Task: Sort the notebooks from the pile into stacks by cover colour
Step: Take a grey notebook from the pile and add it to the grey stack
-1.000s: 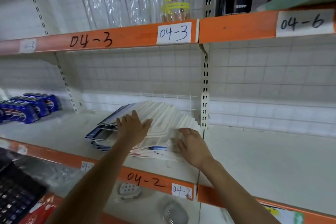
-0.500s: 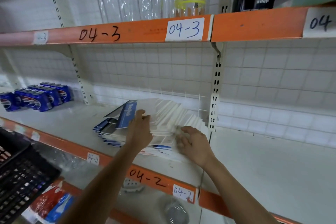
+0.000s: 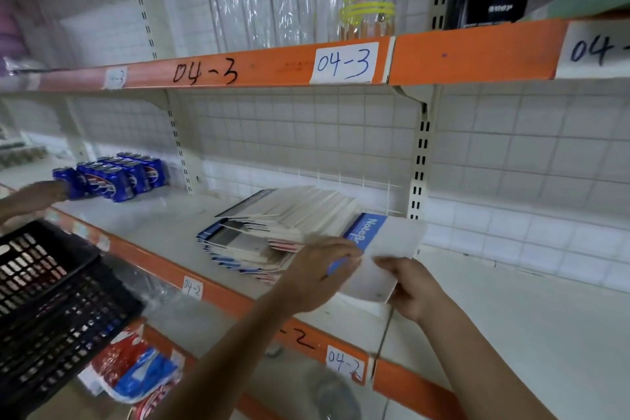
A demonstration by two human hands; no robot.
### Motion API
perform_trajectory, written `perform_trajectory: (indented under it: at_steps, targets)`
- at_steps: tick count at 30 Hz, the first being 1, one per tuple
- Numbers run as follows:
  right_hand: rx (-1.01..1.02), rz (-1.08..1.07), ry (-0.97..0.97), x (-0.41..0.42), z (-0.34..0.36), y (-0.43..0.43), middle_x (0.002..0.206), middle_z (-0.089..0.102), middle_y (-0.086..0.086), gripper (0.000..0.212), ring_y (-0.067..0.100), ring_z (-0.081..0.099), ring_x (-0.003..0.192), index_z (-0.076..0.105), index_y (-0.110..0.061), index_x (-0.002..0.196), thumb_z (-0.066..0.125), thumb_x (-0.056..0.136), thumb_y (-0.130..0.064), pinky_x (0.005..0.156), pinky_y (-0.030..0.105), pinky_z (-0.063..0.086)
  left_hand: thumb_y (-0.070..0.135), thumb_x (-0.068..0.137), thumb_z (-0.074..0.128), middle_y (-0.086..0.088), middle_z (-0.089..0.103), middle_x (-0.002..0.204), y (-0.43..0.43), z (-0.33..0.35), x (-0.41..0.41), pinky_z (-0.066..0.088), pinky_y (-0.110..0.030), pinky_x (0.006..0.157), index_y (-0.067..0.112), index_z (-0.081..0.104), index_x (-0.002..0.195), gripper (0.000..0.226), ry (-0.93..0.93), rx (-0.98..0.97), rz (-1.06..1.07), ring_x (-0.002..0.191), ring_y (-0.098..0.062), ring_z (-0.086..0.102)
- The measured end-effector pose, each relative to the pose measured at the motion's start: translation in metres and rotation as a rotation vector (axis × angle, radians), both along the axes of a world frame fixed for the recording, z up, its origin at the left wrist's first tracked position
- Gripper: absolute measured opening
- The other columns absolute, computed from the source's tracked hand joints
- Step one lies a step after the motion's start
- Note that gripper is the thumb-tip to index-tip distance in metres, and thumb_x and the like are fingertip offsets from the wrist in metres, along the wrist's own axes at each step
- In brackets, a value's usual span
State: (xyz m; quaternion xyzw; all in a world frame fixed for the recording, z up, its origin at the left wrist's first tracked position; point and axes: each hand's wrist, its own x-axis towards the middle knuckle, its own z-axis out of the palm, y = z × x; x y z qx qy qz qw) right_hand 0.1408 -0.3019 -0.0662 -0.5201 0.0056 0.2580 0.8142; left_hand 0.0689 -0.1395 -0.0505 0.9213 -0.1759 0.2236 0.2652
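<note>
The left hand (image 3: 320,271) and right hand (image 3: 414,286) both grip one blue-edged notebook (image 3: 388,245), long axis near-to-far, apparently just right of the pile (image 3: 272,228).

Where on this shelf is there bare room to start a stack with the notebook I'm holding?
The widest bare patch is the shelf right of the upright post, beyond your right hand. A smaller one lies between the blue cans and the notebook pile. It is crowded at the pile's front right, where your left hand also holds the notebook.
</note>
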Motion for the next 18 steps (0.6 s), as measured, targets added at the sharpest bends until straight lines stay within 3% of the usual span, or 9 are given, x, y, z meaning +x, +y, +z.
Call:
perform_trajectory:
  at_steps: [2,4,8,10,14,16,18]
  targets:
    - [-0.015,0.001,0.002,0.002,-0.005,-0.007,0.105,0.07,0.018,0.029,0.034,0.066,0.094,0.061,0.0,0.114,0.057,0.086,0.003,0.079,0.04,0.053,0.04,0.094,0.041,-0.003,0.056,0.129,0.021,-0.005,0.011,0.039,-0.021,0.102,0.013,0.059,0.125,0.045,-0.07,0.006,0.217,0.121,-0.008,0.048]
    - [-0.033,-0.014,-0.01,0.004,-0.005,-0.014,0.106,0.07,0.018,0.029,0.033,0.066,0.095,0.062,-0.002,0.113,0.061,0.084,0.0,0.076,0.039,0.054,0.023,0.095,0.046,-0.005,0.044,0.142,0.044,-0.006,0.024,0.033,-0.03,0.109,0.015,0.049,0.134,0.041,-0.074,0.033,0.413,0.134,-0.017,0.037]
    - [-0.054,-0.033,-0.029,0.009,-0.009,-0.018,0.107,0.07,0.015,0.032,0.033,0.066,0.097,0.061,-0.006,0.114,0.064,0.083,-0.003,0.071,0.038,0.054,0.001,0.087,0.048,-0.012,0.009,0.158,0.083,0.001,0.039,0.016,-0.04,0.118,0.014,0.019,0.149,0.07,0.107,0.118,0.705,0.146,-0.027,0.007]
    - [-0.074,-0.046,-0.033,0.011,-0.012,-0.017,0.107,0.07,0.015,0.034,0.034,0.066,0.1,0.06,-0.005,0.116,0.065,0.083,-0.003,0.074,0.04,0.054,0.0,0.085,0.048,-0.019,0.002,0.157,0.107,0.0,0.049,0.013,-0.044,0.118,0.011,0.012,0.15,0.075,0.2,0.151,0.799,0.145,-0.034,0.004]
    - [-0.111,-0.067,-0.017,0.012,-0.019,-0.016,0.104,0.071,0.016,0.032,0.034,0.067,0.097,0.061,-0.003,0.114,0.065,0.083,-0.003,0.075,0.042,0.054,0.011,0.087,0.052,-0.018,0.032,0.148,0.141,-0.006,0.059,0.032,-0.041,0.11,0.005,0.022,0.145,0.065,0.42,0.171,0.79,0.134,-0.032,0.033]
    - [-0.134,-0.081,-0.013,0.012,-0.024,-0.015,0.104,0.071,0.015,0.033,0.034,0.067,0.098,0.061,-0.003,0.115,0.066,0.082,-0.004,0.076,0.041,0.054,0.012,0.086,0.054,-0.014,0.041,0.142,0.147,-0.01,0.058,0.035,-0.039,0.106,0.006,0.034,0.141,0.059,0.377,0.233,0.784,0.13,-0.03,0.039]
    - [-0.136,-0.082,-0.014,0.012,-0.027,-0.012,0.105,0.071,0.015,0.034,0.034,0.067,0.099,0.061,-0.004,0.116,0.066,0.082,-0.004,0.076,0.042,0.054,0.006,0.078,0.059,-0.015,0.05,0.133,0.147,-0.014,0.056,0.037,-0.042,0.104,0.006,0.049,0.132,0.055,0.219,0.26,0.768,0.124,-0.034,0.044]
